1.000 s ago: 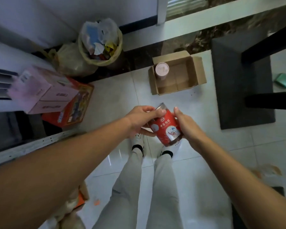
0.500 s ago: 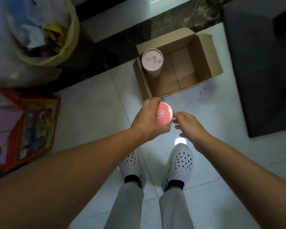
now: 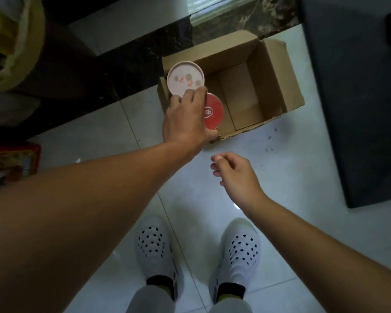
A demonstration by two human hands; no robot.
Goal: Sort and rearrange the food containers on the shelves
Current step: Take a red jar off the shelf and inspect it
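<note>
An open cardboard box (image 3: 278, 86) sits on the pale tiled floor in front of my feet. In its left end stands a container with a pink lid (image 3: 185, 78). Just in front of that one, also in the box, is a red-lidded can (image 3: 214, 114), upright, with my left hand (image 3: 186, 119) gripping it from the left side. My right hand (image 3: 235, 175) hovers empty over the floor below the box, fingers loosely curled and apart.
A dark mat (image 3: 357, 105) lies to the right of the box. A lined rubbish bin (image 3: 14, 48) stands at the top left, with a red printed box (image 3: 11, 163) at the left edge. My white perforated shoes (image 3: 154, 247) stand on the tiles below.
My left hand carried the red can forward and down into the box beside the pink-lidded container. My right hand let go of the can and drew back. The view dropped closer to the floor.
</note>
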